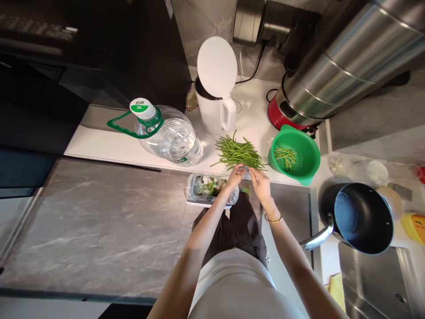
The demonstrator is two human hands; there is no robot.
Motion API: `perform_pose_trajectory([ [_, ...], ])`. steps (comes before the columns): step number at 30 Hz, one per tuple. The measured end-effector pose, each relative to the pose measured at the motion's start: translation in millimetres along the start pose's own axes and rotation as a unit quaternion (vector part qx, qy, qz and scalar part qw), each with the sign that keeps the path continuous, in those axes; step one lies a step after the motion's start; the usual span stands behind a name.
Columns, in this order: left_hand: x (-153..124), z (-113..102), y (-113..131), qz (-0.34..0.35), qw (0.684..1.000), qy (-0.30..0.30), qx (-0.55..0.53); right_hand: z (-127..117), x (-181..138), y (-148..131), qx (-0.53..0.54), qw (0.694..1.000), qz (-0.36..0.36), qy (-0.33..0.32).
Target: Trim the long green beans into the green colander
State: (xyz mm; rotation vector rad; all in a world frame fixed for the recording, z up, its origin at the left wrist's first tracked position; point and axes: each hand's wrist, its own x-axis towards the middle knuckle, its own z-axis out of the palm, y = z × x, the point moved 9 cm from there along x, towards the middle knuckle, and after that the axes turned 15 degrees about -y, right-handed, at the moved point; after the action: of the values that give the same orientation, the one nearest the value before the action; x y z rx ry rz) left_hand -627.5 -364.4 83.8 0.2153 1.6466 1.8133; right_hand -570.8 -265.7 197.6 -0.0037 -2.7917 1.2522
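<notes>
A loose pile of long green beans [238,153] lies on the white counter [106,146]. My left hand [236,175] and my right hand [260,182] meet at the near edge of the pile, fingers pinched together on a bean between them. The right wrist wears a thin gold bangle. A green colander [295,155] with a few cut bean pieces stands just right of the pile. Below my left hand, a small bin lined with a clear bag [210,190] holds scraps.
A white electric kettle [215,104] with its lid up stands behind the beans, a large 5L water bottle [166,133] to the left. At the right are a steel appliance [332,75] on a red base, a dark pot [360,217] and a sink [375,283].
</notes>
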Motion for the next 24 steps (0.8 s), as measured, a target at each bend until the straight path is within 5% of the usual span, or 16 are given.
perform_pose_trajectory([
  [8, 23, -11, 14, 0.013, 0.999, 0.035, 0.037, -59, -8, -29, -0.041, 0.99, -0.011, 0.134],
  [14, 27, -8, 9, -0.006, 0.999, 0.036, 0.034, -99, -39, -18, 0.007, 0.958, 0.049, 0.284],
  [24, -26, -23, 12, -0.024, 0.999, 0.041, 0.015, -37, -55, 25, 0.355, 0.899, 0.122, 0.225],
])
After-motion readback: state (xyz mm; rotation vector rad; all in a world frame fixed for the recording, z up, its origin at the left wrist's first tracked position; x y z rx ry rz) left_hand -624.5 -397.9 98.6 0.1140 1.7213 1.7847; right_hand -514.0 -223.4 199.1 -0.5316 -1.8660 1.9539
